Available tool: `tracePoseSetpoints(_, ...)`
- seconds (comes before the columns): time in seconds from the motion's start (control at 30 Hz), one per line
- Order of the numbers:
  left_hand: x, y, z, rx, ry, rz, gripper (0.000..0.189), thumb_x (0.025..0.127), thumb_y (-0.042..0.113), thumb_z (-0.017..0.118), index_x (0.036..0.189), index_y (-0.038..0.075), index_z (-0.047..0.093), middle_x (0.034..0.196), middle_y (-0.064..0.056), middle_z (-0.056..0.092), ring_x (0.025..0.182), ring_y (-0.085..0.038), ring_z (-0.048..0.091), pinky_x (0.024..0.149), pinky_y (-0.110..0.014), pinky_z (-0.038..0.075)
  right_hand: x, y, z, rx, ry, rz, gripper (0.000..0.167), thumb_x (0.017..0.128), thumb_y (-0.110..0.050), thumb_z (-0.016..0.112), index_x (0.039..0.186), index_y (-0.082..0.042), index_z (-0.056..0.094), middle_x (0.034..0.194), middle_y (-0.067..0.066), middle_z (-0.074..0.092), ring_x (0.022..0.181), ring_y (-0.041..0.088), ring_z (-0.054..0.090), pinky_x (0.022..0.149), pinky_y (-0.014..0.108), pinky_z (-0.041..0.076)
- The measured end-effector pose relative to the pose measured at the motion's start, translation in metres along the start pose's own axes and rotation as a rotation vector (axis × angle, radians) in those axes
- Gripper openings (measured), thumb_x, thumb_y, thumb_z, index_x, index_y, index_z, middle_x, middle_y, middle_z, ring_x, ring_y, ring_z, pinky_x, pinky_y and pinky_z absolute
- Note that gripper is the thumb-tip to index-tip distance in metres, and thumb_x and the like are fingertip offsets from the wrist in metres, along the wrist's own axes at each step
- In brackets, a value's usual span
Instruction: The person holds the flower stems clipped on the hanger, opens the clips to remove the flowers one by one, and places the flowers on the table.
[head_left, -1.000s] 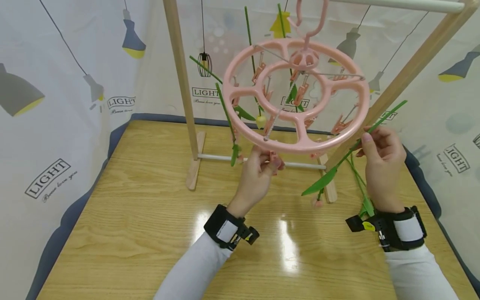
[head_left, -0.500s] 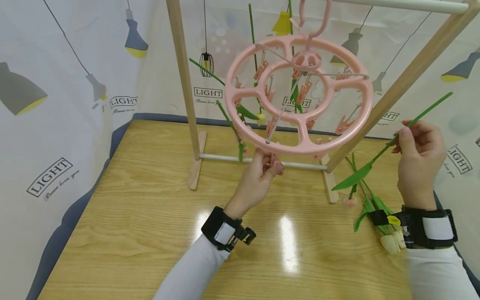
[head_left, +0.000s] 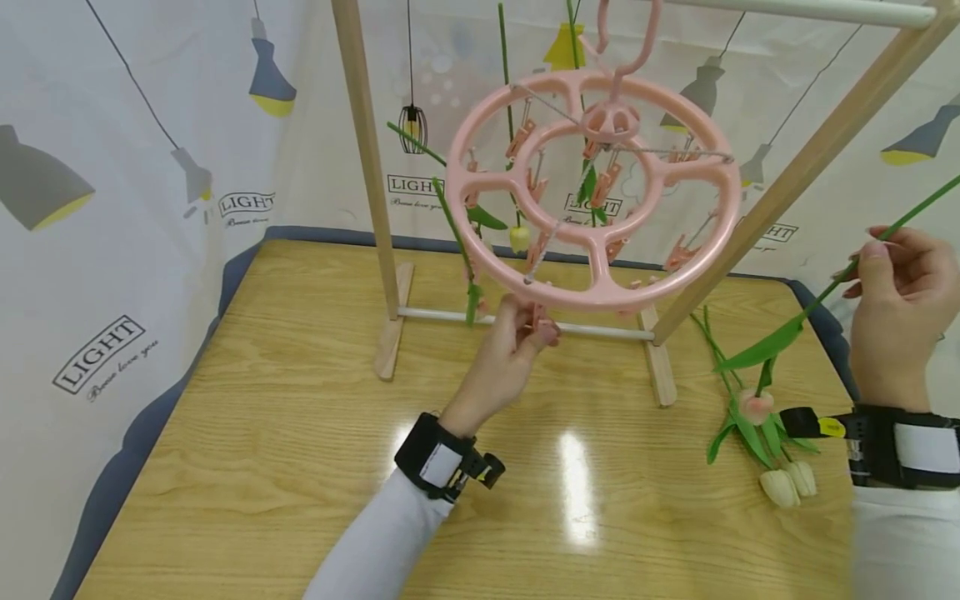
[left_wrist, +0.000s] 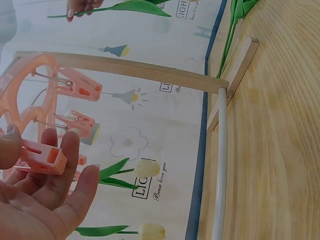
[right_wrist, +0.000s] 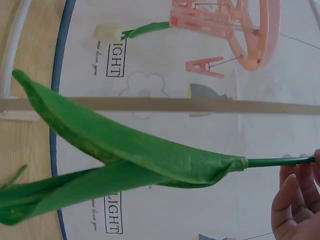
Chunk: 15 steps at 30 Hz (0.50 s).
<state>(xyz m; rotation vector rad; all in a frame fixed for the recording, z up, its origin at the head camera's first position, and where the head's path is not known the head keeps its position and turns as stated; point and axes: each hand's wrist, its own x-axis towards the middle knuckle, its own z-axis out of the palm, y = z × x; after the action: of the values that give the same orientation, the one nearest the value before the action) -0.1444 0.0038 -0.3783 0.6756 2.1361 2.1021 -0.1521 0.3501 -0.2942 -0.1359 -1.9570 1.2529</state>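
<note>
A round pink clip hanger [head_left: 600, 297] hangs by its hook in the upper middle of the head view. Beneath its near rim my left hand [head_left: 498, 358] pinches a pink clothespin [left_wrist: 45, 156] between thumb and fingers. Out at the right, my right hand [head_left: 903, 312] pinches the green stem of a pink tulip [head_left: 756, 406], whose bloom hangs downward. Long green leaves [right_wrist: 130, 145] of that tulip fill much of the right wrist view. Several tulips, among them a pale yellow one [head_left: 520, 239], hang head down at the hanger's left and far sides.
A wooden rack [head_left: 367, 150] with a white top bar [head_left: 810, 10] and a lower bar [head_left: 607, 331] stands on the wooden table [head_left: 300, 467]. Whitish tulips [head_left: 780, 487] lie at the table's right. A printed cloth [head_left: 187, 67] hangs behind.
My right hand has moved right, away from the hanger, carrying the pink tulip and uncovering the tulips on the table. The left hand stays at the clothespin with only a slight shift.
</note>
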Motion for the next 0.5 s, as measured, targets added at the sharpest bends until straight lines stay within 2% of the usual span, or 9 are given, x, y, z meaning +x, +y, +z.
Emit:
tracePoseSetpoints(0.13, -0.001, 0.002, -0.004, -0.030, 0.018, 0.004, 0.031, 0.102, 0.006, 0.047, 0.130, 0.001, 0.035, 0.111, -0.022, 0.057, 0.102, -0.031, 0.061, 0.093, -0.030, 0.056, 0.008, 0.008, -0.002, -0.050, -0.005, 0.007, 0.022, 0.102, -0.011, 0.052, 0.120, -0.008, 0.064, 0.085, -0.012, 0.056, 0.067, 0.000, 0.053, 0.060, 0.009, 0.043)
tracePoseSetpoints(0.33, -0.001, 0.002, -0.007, -0.067, 0.027, -0.002, 0.032, 0.102, 0.004, 0.046, 0.132, -0.001, 0.035, 0.113, -0.023, 0.057, 0.103, -0.033, 0.061, 0.095, -0.032, 0.056, 0.020, 0.020, -0.006, -0.120, 0.002, 0.084, 0.023, 0.102, -0.015, 0.051, 0.121, -0.016, 0.064, 0.087, -0.015, 0.054, 0.069, -0.002, 0.050, 0.059, 0.008, 0.039)
tracePoseSetpoints(0.5, -0.002, 0.002, -0.008, -0.090, 0.019, 0.004, 0.034, 0.103, 0.003, 0.045, 0.134, -0.001, 0.033, 0.115, -0.023, 0.054, 0.106, -0.039, 0.059, 0.100, -0.050, 0.053, 0.028, 0.032, -0.012, -0.212, -0.004, 0.142, 0.023, 0.103, -0.019, 0.051, 0.121, -0.021, 0.065, 0.087, -0.020, 0.052, 0.071, -0.004, 0.047, 0.062, 0.007, 0.038)
